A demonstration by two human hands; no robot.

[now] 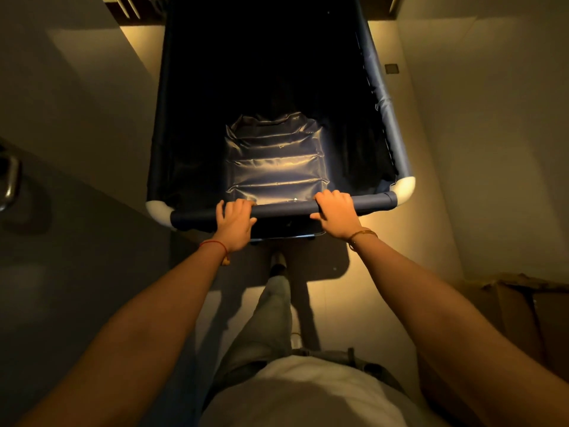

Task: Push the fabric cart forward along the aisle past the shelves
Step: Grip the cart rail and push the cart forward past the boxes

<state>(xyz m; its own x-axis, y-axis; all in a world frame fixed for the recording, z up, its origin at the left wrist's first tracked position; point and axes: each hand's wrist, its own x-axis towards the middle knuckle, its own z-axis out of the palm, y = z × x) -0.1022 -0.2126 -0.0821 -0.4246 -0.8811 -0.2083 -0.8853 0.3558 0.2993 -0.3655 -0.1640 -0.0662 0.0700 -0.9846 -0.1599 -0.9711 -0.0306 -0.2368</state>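
A deep dark-blue fabric cart point(385, 97) with white rounded corner caps fills the middle of the view, reaching away from me along a narrow passage. Its near rail point(283, 208) is a fabric-covered bar. My left hand point(235, 223) grips the bar left of centre, a red string on its wrist. My right hand point(337, 212) grips the same bar right of centre and wears a thin bracelet. The inside of the cart is dark, and a shiny patch of its fabric bottom point(275, 158) catches the light.
Pale walls point(492, 134) close in on both sides. A metal door handle point(10, 183) sticks out at the left edge. Cardboard point(523, 303) leans low on the right. Dark shelving point(123, 7) shows at top left. My leg and shoe point(278, 266) are on the lit floor behind the cart.
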